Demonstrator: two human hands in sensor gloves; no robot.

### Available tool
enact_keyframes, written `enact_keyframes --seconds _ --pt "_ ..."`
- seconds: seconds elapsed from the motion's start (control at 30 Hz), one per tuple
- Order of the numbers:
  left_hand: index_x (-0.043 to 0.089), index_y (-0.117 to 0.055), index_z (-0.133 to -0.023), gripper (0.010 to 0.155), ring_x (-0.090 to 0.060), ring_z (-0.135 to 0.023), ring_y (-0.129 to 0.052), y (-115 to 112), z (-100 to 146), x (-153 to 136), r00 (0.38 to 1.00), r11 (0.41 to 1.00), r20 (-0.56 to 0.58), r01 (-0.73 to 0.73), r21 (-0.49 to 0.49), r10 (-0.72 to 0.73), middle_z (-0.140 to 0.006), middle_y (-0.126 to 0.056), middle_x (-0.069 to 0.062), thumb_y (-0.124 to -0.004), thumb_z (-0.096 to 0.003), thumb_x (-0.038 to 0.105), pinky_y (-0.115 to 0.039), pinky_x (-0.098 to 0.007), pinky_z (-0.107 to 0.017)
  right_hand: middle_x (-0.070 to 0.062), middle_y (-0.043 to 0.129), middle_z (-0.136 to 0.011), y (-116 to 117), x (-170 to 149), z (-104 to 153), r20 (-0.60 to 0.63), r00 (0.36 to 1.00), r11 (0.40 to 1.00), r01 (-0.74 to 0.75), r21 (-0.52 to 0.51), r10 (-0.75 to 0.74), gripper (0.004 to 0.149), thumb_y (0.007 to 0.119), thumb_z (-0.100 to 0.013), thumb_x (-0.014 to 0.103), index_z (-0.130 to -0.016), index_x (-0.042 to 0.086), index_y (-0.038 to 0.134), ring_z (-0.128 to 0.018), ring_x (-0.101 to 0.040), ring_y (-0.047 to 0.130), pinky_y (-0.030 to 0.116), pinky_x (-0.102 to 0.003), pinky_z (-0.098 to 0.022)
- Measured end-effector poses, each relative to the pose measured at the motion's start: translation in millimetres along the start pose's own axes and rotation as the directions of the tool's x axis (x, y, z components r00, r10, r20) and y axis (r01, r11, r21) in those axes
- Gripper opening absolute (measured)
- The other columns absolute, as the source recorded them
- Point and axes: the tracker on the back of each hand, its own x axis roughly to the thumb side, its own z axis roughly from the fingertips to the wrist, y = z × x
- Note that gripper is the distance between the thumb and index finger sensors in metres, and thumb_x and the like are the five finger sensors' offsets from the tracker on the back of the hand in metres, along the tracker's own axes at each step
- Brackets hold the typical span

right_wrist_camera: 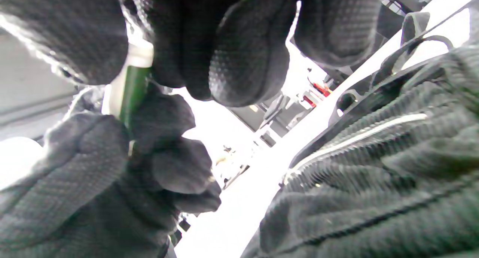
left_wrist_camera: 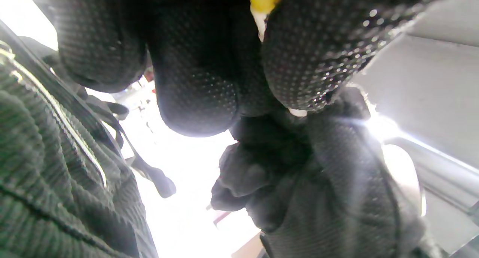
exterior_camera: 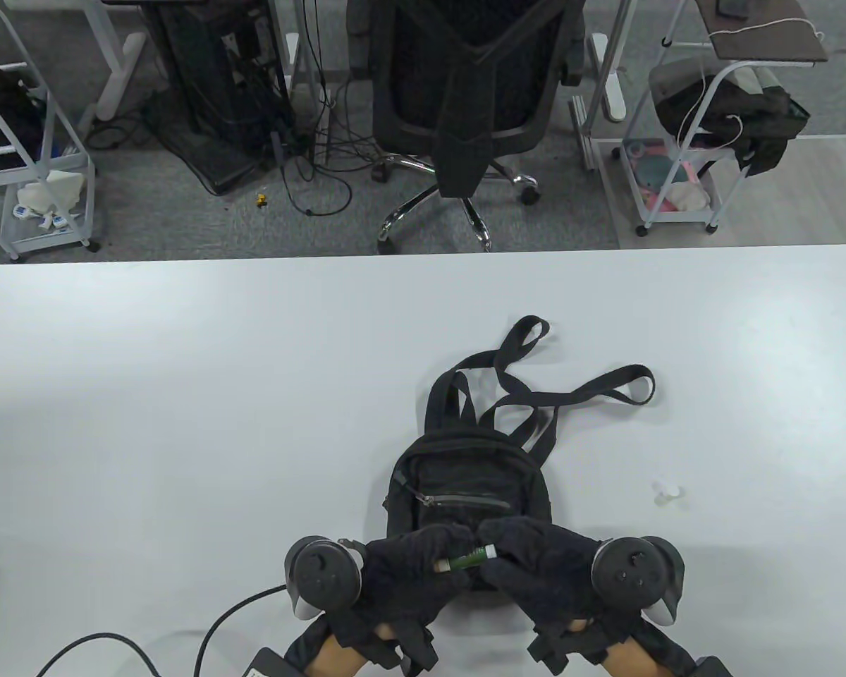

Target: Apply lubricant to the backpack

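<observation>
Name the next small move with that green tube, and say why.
Probably twist the cap off: both the left hand and right hand grip the green lubricant tube over the backpack, its zipper untouched. Whether it is already open, I cannot tell.

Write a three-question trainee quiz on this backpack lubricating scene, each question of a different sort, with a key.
1. True or false: the green lubricant tube lies untouched on the table.
2. Multiple choice: where is the small clear cap-like piece? A. on the table, right of the backpack in the table view; B. inside the backpack's front pocket; C. in the left hand.
3. Fill in: the zipper on the backpack's front pocket looks ___ (closed or open).

Key
1. False. The left hand and the right hand both hold it over the backpack's near edge.
2. A.
3. Closed.
</observation>
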Motion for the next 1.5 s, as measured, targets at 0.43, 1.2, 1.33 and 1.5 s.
enact_keyframes --seconds 0.43,1.2,1.33,1.5 --pt "0.006 -0.059 -0.103 0.084 -0.052 -0.079 -0.087 17.4 0.6 -17.6 0.956 0.991 -0.264 0.134 -0.005 -0.130 -0.097 -0.071 -0.024 -0.095 -0.0398 0.047 -0.073 -0.068 -0.058 0.003 0.100 -0.070 -22.4 18.5 -39.6 -0.025 0.988 0.987 -0.155 -0.048 0.154 0.047 0.094 -0.041 0.058 -0.082 0.036 0.090 -0.045 -0.014 0.110 0.088 -0.041 -0.044" --pt "0.008 -0.048 -0.109 0.092 -0.062 -0.100 -0.046 -2.3 -3.4 -68.3 0.759 0.817 -0.331 0.444 -0.367 -0.561 -0.110 -0.033 -0.033 -0.085 -0.0422 0.060 -0.051 -0.073 -0.067 0.003 0.103 -0.064 -21.7 -53.4 -39.1 -0.253 0.862 0.889 -0.458 -0.021 0.438 0.040 0.095 -0.042 0.053 -0.079 0.038 0.093 -0.037 -0.013 0.111 0.090 -0.039 -0.041" --pt "0.008 -0.048 -0.109 0.092 -0.062 -0.099 -0.046 -3.0 -3.8 -67.7 0.756 0.813 -0.328 0.447 -0.374 -0.567 -0.110 -0.031 -0.034 -0.084 -0.0424 0.060 -0.051 -0.073 -0.067 0.003 0.103 -0.064 -17.7 -55.9 -39.7 -0.257 0.851 0.881 -0.474 0.002 0.458 0.040 0.095 -0.042 0.053 -0.079 0.038 0.092 -0.038 -0.013 0.111 0.090 -0.039 -0.041" --pt "0.008 -0.047 -0.109 0.092 -0.064 -0.097 -0.049 -4.2 -3.9 -66.9 0.747 0.805 -0.330 0.452 -0.383 -0.577 -0.108 -0.028 -0.037 -0.084 -0.0427 0.060 -0.052 -0.074 -0.067 0.003 0.103 -0.064 -14.7 -57.8 -40.2 -0.266 0.848 0.882 -0.471 0.013 0.457 0.041 0.095 -0.042 0.052 -0.080 0.037 0.092 -0.038 -0.013 0.111 0.090 -0.039 -0.041"
